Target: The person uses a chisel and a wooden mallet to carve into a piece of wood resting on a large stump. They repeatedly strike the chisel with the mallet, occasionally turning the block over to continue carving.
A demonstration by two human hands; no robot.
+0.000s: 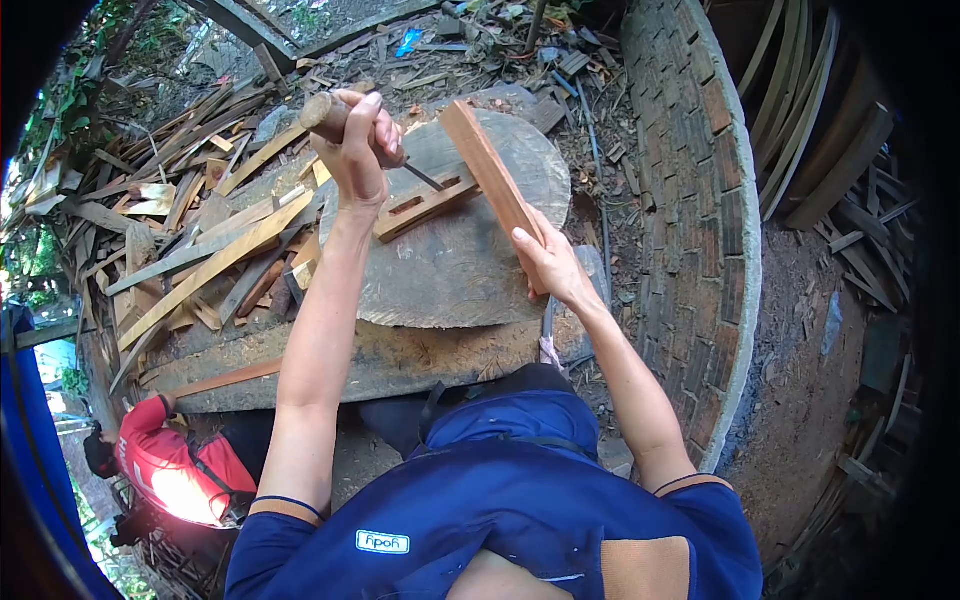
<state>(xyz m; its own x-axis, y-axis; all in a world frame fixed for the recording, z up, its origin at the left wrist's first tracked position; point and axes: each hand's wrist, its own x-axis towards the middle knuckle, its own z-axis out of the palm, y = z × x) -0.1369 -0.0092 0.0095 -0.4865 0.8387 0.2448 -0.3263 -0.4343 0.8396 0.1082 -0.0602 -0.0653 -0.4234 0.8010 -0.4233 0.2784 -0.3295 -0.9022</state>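
Observation:
My left hand [355,150] is closed around the thick wooden handle of a chisel [424,178]. The blade slants down to the right, its tip at a slot in a short piece of wood [425,211]. That piece lies on a round wooden block [440,275] and has two cut slots along its top. In my right hand [553,265] is a reddish-brown wooden bar [490,165], gripped near its lower end and tilted up to the left. The bar's middle passes in front of the right end of the slotted piece.
Scrap boards and offcuts [215,260] pile up at the left. A curved brick wall [690,220] stands at the right, with long planks [800,110] behind it. At lower left is a person in a red shirt [180,465], a hand near a long wooden strip [235,376].

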